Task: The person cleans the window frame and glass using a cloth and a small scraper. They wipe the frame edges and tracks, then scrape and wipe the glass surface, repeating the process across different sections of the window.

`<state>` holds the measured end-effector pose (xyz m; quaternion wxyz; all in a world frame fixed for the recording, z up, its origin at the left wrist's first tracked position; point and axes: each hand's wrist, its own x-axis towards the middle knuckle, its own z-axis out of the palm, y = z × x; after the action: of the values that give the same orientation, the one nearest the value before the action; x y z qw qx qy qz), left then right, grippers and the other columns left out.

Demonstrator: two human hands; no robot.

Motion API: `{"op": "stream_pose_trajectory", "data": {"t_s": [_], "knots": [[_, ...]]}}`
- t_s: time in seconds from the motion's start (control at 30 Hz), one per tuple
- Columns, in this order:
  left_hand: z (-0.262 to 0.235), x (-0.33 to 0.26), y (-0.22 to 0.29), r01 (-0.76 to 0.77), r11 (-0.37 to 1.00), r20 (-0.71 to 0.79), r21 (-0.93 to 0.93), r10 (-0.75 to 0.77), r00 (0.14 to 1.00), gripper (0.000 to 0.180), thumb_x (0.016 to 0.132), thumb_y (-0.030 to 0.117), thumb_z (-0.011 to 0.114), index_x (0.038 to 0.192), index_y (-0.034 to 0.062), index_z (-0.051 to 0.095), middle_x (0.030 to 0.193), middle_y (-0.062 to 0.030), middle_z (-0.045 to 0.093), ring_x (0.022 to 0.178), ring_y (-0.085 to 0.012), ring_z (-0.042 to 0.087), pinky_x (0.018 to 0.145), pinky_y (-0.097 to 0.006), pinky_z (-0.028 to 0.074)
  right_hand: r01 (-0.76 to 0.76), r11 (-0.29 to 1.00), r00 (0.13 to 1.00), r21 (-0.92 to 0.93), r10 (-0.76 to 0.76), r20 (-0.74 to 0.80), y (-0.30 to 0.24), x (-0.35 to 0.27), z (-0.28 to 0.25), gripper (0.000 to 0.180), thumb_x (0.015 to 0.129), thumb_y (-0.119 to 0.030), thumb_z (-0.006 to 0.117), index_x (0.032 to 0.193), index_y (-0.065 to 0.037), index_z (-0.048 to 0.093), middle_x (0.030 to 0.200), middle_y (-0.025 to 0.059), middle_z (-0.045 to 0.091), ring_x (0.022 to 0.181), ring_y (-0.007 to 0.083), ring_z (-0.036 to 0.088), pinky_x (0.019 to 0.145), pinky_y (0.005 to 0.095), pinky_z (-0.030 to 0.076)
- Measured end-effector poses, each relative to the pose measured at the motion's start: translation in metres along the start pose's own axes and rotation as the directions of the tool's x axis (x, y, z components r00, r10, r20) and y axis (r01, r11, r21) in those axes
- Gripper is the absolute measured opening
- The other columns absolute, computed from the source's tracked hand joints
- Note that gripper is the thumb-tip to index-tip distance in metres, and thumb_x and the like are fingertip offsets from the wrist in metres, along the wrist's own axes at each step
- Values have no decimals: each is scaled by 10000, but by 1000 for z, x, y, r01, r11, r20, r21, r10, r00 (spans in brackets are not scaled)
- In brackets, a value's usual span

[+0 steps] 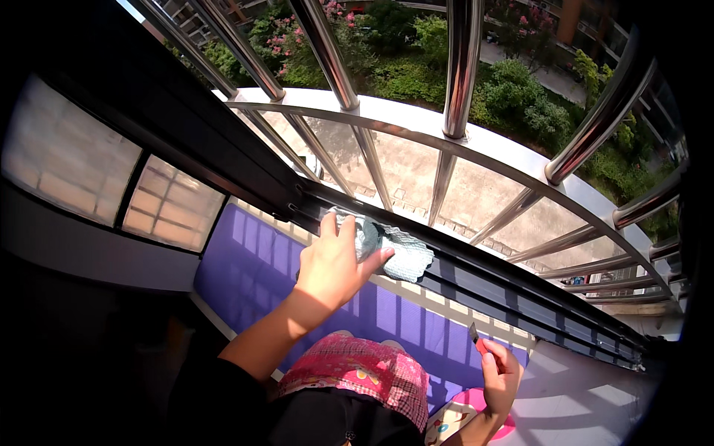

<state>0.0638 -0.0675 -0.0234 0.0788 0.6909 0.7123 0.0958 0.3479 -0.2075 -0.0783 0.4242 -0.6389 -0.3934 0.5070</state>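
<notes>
My left hand [332, 262] presses a pale blue-green cloth [394, 249] against the dark window track [476, 267] at the sill. My fingers lie over the cloth's left part, and the rest bunches out to the right. Lower right, my right hand [500, 375] is closed around a small red-handled scraper [476, 338], whose metal blade points up toward the track without touching it.
Shiny steel security bars [461, 67] curve outside the open window, above a concrete ledge [416, 171] and garden shrubs far below. A dark window frame with frosted panes [67, 160] stands at left. The purple-shaded sill wall [253, 267] runs beneath the track.
</notes>
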Motion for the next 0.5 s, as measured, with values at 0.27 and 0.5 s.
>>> {"op": "stream_pose_trajectory", "data": {"t_s": [0.27, 0.5], "knots": [[23, -10, 63, -270, 949, -44, -164, 267, 963, 261, 776, 225, 677, 922, 28, 588, 887, -170, 559, 649, -335, 628, 563, -388, 532, -14, 986, 1000, 164, 12, 14, 9, 0, 12, 244, 788, -1, 634, 1028, 36, 657, 840, 43, 648, 716, 68, 562, 636, 190, 436], [32, -6, 76, -368, 915, -98, -168, 356, 929, 233, 713, 148, 723, 831, 22, 567, 765, -145, 560, 608, -325, 616, 569, -385, 520, 87, 994, 993, 62, -81, -84, 36, -11, 2, 229, 843, -86, 609, 1043, 21, 636, 785, 19, 616, 555, 40, 434, 487, 189, 325]]}}
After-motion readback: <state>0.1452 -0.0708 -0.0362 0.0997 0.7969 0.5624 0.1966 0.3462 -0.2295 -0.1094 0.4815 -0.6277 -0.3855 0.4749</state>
